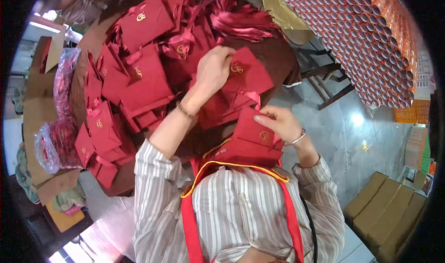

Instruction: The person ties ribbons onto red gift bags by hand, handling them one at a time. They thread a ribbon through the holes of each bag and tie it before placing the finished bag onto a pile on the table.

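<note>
With the wearer at six o'clock, nearest are the red apron straps (191, 226) over a striped shirt. Just ahead of the apron's yellow trim is a small red bag (255, 131) with a gold emblem. The right hand (278, 124) pinches this bag between thumb and fingers; the bag lies at about eight o'clock from that hand. To three o'clock of the hand, past the edge of the surface (285, 64), the grey floor (333, 133) gives open room.

Farther forward, the left hand (214, 71) lies with bent fingers against a larger red bag (255, 75), which extends to its three o'clock; whether it grips that bag, I cannot tell. The pinched bag is at about five o'clock from the left hand.

A heap of red bags (143, 78) crowds the surface from nine round to twelve o'clock, leaving little room on that side; some reach near its left edge. At twelve, beyond the left hand, lies a bunch of red tassels (241, 24).

Off the surface, cardboard boxes (384, 207) stand at four o'clock, a plastic-wrapped bundle (67, 82) lies near ten, and stacked orange tubes (347, 36) rise at two.
</note>
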A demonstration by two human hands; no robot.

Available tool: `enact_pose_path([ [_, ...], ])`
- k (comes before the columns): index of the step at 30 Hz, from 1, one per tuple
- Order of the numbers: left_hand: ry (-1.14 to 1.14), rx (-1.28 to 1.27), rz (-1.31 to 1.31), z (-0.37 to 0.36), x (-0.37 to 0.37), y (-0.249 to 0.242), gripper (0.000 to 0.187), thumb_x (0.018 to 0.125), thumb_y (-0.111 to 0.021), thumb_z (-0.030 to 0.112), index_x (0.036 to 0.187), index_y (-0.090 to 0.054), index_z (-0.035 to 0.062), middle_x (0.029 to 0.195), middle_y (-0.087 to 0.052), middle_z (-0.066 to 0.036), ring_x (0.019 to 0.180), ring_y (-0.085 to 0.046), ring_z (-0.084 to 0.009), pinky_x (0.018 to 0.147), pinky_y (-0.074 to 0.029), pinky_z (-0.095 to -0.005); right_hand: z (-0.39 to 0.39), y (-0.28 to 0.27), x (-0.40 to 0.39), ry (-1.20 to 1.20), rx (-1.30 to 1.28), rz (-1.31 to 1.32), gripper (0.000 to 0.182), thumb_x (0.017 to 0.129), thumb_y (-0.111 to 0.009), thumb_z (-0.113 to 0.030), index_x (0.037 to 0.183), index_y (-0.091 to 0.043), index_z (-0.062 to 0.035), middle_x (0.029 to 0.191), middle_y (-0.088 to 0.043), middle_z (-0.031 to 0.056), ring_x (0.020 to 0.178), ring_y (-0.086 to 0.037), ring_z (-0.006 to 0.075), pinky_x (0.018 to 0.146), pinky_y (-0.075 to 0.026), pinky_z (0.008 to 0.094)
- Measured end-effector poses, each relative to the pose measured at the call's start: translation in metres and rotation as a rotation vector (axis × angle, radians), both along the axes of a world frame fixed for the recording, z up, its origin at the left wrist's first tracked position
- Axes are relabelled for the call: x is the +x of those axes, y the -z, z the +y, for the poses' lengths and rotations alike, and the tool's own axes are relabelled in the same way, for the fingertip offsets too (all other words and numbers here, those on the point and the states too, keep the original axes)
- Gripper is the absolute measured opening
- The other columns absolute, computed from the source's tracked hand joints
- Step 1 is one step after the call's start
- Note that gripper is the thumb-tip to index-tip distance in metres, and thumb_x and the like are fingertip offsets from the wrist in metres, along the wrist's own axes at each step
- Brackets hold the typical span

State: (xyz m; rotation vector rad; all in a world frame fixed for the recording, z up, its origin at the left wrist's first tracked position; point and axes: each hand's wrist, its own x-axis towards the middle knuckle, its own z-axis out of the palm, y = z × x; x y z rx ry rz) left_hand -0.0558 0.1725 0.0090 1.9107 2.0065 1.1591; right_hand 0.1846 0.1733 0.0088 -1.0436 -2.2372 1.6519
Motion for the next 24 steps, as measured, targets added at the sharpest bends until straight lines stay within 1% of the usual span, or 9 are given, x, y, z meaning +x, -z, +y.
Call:
enact_pose_path([
  [6, 0.120, -0.033, 0.520, 0.100, 0.004, 0.044, 0.021, 0.076, -0.054, 0.007, 0.095, -0.063, 0.0090, 0.089, -0.060, -0.010, 0.086, -0.056, -0.0304, 0.073, -0.046, -0.0403, 0.005, 0.016, 0.010, 0.051, -0.113, 0.093, 0.026, 0.084, -0.057, -0.029, 0.091, -0.061, -0.0039, 0.076, -0.061, 0.0134, 0.069, -0.060, 0.0206, 0.063, -0.045, 0.0316],
  [8, 0.142, -0.082, 0.588, 0.113, 0.006, 0.058, 0.020, 0.078, -0.056, 0.013, 0.096, -0.063, 0.0146, 0.089, -0.059, -0.006, 0.085, -0.055, -0.0289, 0.073, -0.046, -0.0400, 0.007, 0.004, 0.011, 0.032, -0.138, 0.036, 0.023, 0.088, -0.057, -0.021, 0.090, -0.060, 0.0017, 0.074, -0.057, -0.0007, 0.072, -0.048, 0.0050, 0.065, -0.042, 0.0228],
  [12, 0.119, -0.050, 0.642, 0.120, 0.010, 0.064, 0.011, 0.080, -0.054, 0.020, 0.085, -0.063, 0.0151, 0.085, -0.056, -0.005, 0.085, -0.054, -0.0248, 0.070, -0.042, -0.0418, 0.009, 0.002, 0.011, 0.031, -0.063, 0.085, 0.024, 0.087, -0.057, -0.022, 0.088, -0.060, 0.0020, 0.072, -0.056, 0.0000, 0.070, -0.048, 0.0063, 0.064, -0.042, 0.0243],
  [15, -0.015, -0.074, 0.233, 0.119, -0.003, 0.044, 0.013, 0.082, -0.055, 0.019, 0.087, -0.063, 0.0102, 0.084, -0.059, -0.010, 0.084, -0.055, -0.0292, 0.071, -0.042, -0.0422, 0.015, -0.003, 0.012, 0.027, -0.135, 0.076, 0.022, 0.087, -0.057, -0.021, 0.090, -0.060, 0.0017, 0.074, -0.056, -0.0008, 0.072, -0.048, 0.0059, 0.066, -0.042, 0.0238],
  [17, 0.043, 0.246, -0.095, 0.115, -0.038, 0.013, 0.019, 0.083, -0.049, 0.011, 0.091, -0.064, 0.0033, 0.097, -0.062, -0.015, 0.090, -0.057, -0.0279, 0.079, -0.044, -0.0353, 0.015, 0.007, 0.012, 0.031, -0.162, 0.085, 0.022, 0.088, -0.056, -0.020, 0.091, -0.059, 0.0015, 0.076, -0.056, -0.0015, 0.073, -0.048, 0.0056, 0.067, -0.042, 0.0234],
  [19, 0.058, 0.256, -0.878, 0.099, -0.060, -0.046, 0.017, 0.086, -0.051, 0.012, 0.090, -0.061, -0.0003, 0.089, -0.061, -0.008, 0.084, -0.056, -0.0179, 0.078, -0.043, -0.0301, 0.014, 0.016, 0.010, 0.015, -0.195, 0.111, 0.020, 0.088, -0.056, -0.018, 0.093, -0.059, 0.0010, 0.080, -0.056, -0.0030, 0.075, -0.048, 0.0047, 0.068, -0.041, 0.0221],
  [20, -0.051, 0.333, -0.400, 0.091, -0.093, -0.062, 0.019, 0.089, -0.049, 0.013, 0.095, -0.058, -0.0028, 0.089, -0.060, -0.011, 0.088, -0.056, -0.0215, 0.082, -0.043, -0.0330, 0.012, 0.018, 0.008, 0.013, -0.205, 0.108, 0.020, 0.088, -0.056, -0.018, 0.093, -0.059, 0.0010, 0.080, -0.056, -0.0030, 0.075, -0.048, 0.0047, 0.068, -0.041, 0.0221],
  [22, 0.250, 0.494, -1.055, 0.056, -0.121, -0.113, 0.024, 0.090, -0.046, 0.015, 0.106, -0.055, -0.0014, 0.095, -0.063, -0.015, 0.092, -0.057, -0.0267, 0.084, -0.044, -0.0398, 0.010, 0.016, 0.002, -0.007, -0.249, 0.106, 0.020, 0.088, -0.056, -0.018, 0.093, -0.059, 0.0009, 0.079, -0.056, -0.0028, 0.074, -0.048, 0.0047, 0.067, -0.041, 0.0217],
  [24, 0.383, 0.540, -1.234, 0.019, -0.126, -0.145, 0.022, 0.090, -0.047, 0.013, 0.103, -0.053, -0.0040, 0.094, -0.058, -0.014, 0.089, -0.055, -0.0267, 0.084, -0.044, -0.0393, 0.008, 0.006, -0.004, -0.043, -0.155, 0.067, 0.020, 0.088, -0.056, -0.018, 0.093, -0.059, 0.0010, 0.078, -0.056, -0.0026, 0.074, -0.048, 0.0045, 0.066, -0.041, 0.0217],
])
